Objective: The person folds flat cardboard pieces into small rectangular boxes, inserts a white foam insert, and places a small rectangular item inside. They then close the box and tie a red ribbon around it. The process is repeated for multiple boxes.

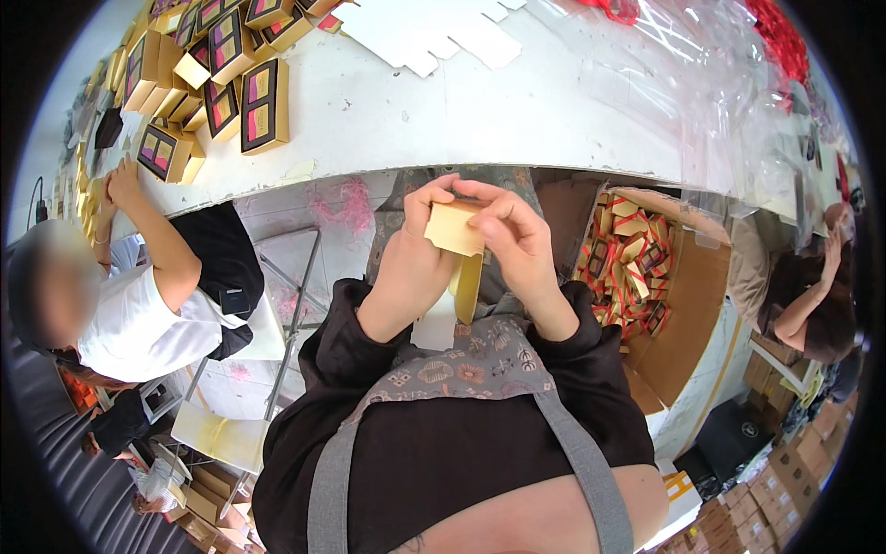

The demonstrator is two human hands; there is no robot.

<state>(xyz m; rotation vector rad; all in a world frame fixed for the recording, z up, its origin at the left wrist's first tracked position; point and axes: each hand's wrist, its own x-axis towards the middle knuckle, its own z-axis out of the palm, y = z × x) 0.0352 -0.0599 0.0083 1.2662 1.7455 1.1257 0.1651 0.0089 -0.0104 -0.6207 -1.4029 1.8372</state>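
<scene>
A small piece of gold cardboard [454,229] with notched edges is held up in front of my apron, just short of the table edge. My left hand [406,263] grips it from the left, fingers bent around behind it. On the other side my right hand [521,242] pinches its right edge, the thumb lying across the front. Below the piece hangs a curved gold flap [468,288]; whether it joins the piece I cannot tell. My fingertips partly hide the upper edge.
Gold boxes with dark windowed fronts [265,106] pile up at the table's far left. White card sheets [434,32] and clear plastic bags [646,78] lie farther back. An open carton [688,314] of red-ribboned gold boxes stands at my right. Co-workers sit left [157,314] and right [817,295].
</scene>
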